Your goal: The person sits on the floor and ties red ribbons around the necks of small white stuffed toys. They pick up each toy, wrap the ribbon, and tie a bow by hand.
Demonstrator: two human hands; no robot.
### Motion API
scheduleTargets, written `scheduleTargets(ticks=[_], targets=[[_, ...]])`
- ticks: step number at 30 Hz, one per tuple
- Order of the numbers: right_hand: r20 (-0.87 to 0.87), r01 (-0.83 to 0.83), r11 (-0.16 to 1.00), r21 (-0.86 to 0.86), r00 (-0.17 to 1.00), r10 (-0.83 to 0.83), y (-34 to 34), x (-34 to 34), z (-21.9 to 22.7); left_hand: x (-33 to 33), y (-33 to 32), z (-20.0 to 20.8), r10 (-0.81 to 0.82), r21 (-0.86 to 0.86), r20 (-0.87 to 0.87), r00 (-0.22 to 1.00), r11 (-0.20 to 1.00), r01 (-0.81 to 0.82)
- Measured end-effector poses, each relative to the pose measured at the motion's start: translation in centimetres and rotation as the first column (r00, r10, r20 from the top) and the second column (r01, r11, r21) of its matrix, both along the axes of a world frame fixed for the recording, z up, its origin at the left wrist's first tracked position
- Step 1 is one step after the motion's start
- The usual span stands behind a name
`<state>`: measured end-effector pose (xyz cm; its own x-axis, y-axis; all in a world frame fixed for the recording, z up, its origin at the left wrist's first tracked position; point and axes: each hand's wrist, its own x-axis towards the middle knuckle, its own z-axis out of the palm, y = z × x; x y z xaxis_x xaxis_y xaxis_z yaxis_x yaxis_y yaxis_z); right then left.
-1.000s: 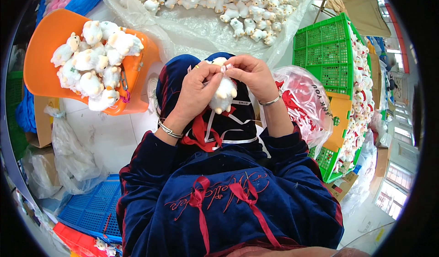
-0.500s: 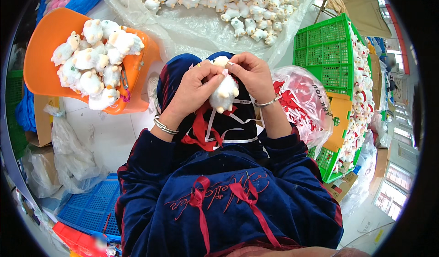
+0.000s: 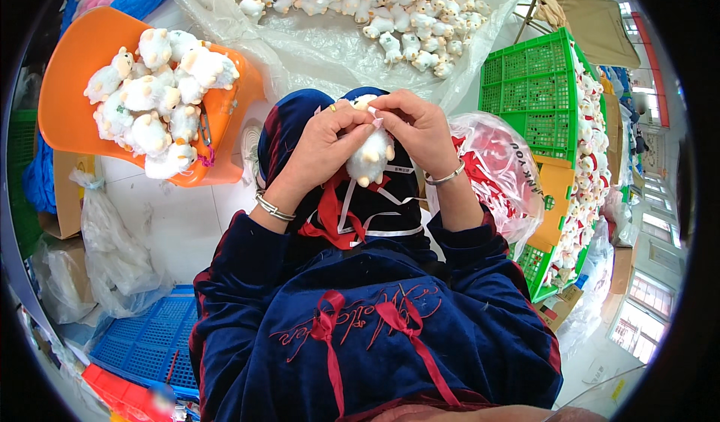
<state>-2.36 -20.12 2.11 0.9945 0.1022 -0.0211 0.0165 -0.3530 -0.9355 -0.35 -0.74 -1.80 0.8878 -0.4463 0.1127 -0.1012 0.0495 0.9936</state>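
Observation:
A small white plush toy (image 3: 367, 161) hangs over my lap, its round feet pointing toward me. At its neck, my left hand (image 3: 334, 135) and my right hand (image 3: 417, 131) are both closed in a pinch on a thin pale ribbon (image 3: 377, 121). The fingertips nearly touch, and they partly cover the toy's head. Whether a knot is there I cannot tell. Red cloth pieces (image 3: 330, 216) with white ribbon ties (image 3: 384, 233) lie on my lap below the toy.
An orange chair (image 3: 71, 84) at left holds several white plush toys (image 3: 150, 92) and small scissors (image 3: 204, 126). More toys lie on plastic sheeting (image 3: 285, 62) ahead. At right are a bag of red pieces (image 3: 499, 174) and a green crate (image 3: 525, 88) beside toys with red trim.
Both hands stay pinched at the toy's neck. My right hand has shifted slightly, and the fingertips and pale ribbon sit a little farther right. The toy has moved slightly right with them.

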Motion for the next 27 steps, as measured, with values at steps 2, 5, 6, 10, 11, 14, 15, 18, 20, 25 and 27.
scheduleTargets(ticks=[2,5,6,10,11,14,15,18,20,25,27], targets=[[0.012,-0.009,0.998,-0.057,1.0,0.01,0.1,0.1,0.4,0.0,0.0,-0.1,0.007,0.014,0.004,1.0,1.0,-0.007],[-0.034,0.055,0.998,-0.018,0.998,-0.055,0.7,0.1,1.0,0.2,0.0,0.2,0.003,0.038,0.025,1.0,0.999,-0.003],[-0.027,0.024,0.999,-0.046,0.999,-0.025,0.6,0.1,1.1,0.2,0.1,0.1,-0.003,0.049,0.021,1.0,0.999,0.002],[-0.003,-0.055,0.997,-0.048,0.998,0.055,-0.1,0.6,1.0,0.3,0.1,0.2,0.003,0.053,0.018,1.0,0.999,-0.004],[0.004,-0.063,0.998,-0.021,0.998,0.063,-0.2,0.7,0.9,0.3,0.0,0.2,0.008,0.043,0.019,1.0,0.999,-0.009],[-0.07,-0.097,0.992,-0.076,0.993,0.092,-0.6,1.1,1.5,0.4,0.1,0.4,-0.005,0.071,0.054,0.999,0.997,0.001],[-0.117,-0.096,0.992,-0.082,0.989,0.086,-0.4,1.2,1.9,0.4,0.1,0.4,-0.001,0.072,0.048,0.999,0.997,-0.002],[-0.233,-0.098,0.992,-0.076,0.969,0.078,0.3,1.5,3.2,0.3,0.0,0.1,0.007,0.062,0.032,0.999,0.998,-0.009],[-0.277,-0.112,0.993,-0.041,0.956,0.097,0.0,2.4,3.1,0.3,-0.1,0.0,0.015,0.035,0.022,1.0,0.999,-0.016],[-0.148,-0.221,0.944,-0.244,0.971,0.189,-0.2,3.5,3.4,0.3,-0.2,0.2,0.019,0.101,0.005,1.0,0.995,-0.019],[-0.182,-0.234,0.942,-0.241,0.964,0.193,-0.1,3.6,3.6,0.3,-0.1,0.1,0.011,0.124,0.03,0.999,0.992,-0.015]])
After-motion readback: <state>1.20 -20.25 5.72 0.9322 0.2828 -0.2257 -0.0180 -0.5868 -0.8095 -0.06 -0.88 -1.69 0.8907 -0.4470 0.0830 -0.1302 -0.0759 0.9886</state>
